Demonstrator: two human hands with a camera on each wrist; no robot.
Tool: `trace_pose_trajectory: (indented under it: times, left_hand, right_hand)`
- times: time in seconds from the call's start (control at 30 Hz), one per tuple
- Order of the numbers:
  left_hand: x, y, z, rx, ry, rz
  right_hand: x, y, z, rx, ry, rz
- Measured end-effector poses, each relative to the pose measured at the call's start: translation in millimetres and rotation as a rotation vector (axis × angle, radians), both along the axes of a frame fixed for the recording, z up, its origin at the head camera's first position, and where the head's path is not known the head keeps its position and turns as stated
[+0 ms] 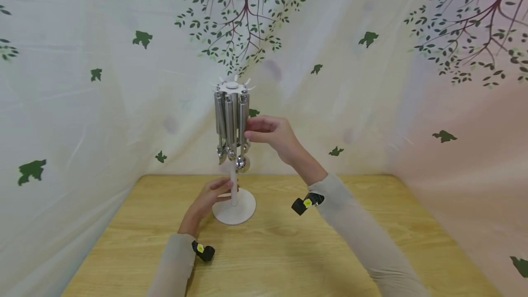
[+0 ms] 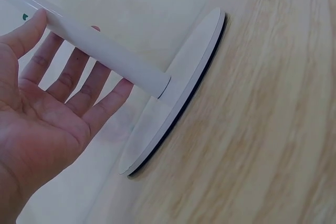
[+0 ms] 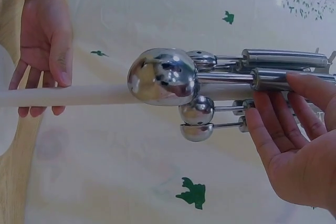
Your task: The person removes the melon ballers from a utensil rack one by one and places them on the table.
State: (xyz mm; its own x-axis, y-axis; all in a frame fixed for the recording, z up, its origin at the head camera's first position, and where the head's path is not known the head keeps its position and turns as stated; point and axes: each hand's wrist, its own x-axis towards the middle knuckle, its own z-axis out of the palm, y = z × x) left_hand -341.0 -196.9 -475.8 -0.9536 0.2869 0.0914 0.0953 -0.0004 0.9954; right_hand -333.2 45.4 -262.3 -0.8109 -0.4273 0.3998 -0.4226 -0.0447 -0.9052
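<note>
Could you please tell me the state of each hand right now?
Left hand: holding the white stand pole.
Right hand: holding a metal ladle.

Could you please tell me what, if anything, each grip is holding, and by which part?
The right grip holds a round-bowled metal utensil by its handle; the left grip holds the white stand by its pole.

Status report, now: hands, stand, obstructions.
Left hand holding pole. Right hand holding ladle handle. Stand upright on table. Nothing visibly in the way.
</note>
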Motion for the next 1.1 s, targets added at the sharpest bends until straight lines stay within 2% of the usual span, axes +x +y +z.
trace_pose_trajectory:
  times: [0.37,0.6,1.1]
  left_hand:
    - [0.1,2.1,0.7,0.014,-0.005,0.027]
    - [1.4,1.9,-0.3,0.074,-0.007,0.059]
    - [1.8,0.4,1.5,0.021,-0.008,0.073]
  right_hand:
    - [5.1,-4.5,1.5,0.003,0.024,-0.011]
    - [8.2,-7.2,1.3,0.007,0.02,-0.005]
    - [12.2,-3.4,7.4,0.058,-0.039,-0.018]
